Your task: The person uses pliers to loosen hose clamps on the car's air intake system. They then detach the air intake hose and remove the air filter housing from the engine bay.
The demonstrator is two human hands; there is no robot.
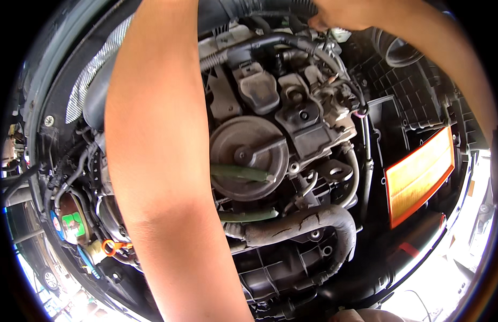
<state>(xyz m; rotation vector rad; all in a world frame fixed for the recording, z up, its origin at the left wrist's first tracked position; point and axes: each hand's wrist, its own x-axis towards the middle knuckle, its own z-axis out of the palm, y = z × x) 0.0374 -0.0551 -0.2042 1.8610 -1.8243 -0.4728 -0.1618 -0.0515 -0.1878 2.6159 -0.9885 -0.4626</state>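
Observation:
My left forearm [163, 134] crosses the engine from the lower edge to the top, where its hand is out of the picture. At the far top right, my right hand [343, 15] reaches in behind the engine, beside a black corrugated hose [270, 42]. Its fingers are curled down among cables and fittings, and whatever they grip is hidden. Two dull green grips, like plier handles [243, 173], stick out from behind my left forearm. The upper one lies across a round dusty engine cover [233, 137].
A yellow pleated air filter [420, 177] with an orange rim stands at the right in a black housing. A thick grey cracked hose [300, 222] curves along the engine's near side. An orange dipstick loop [114, 247] and a silver heat shield [96, 72] lie left of my forearm.

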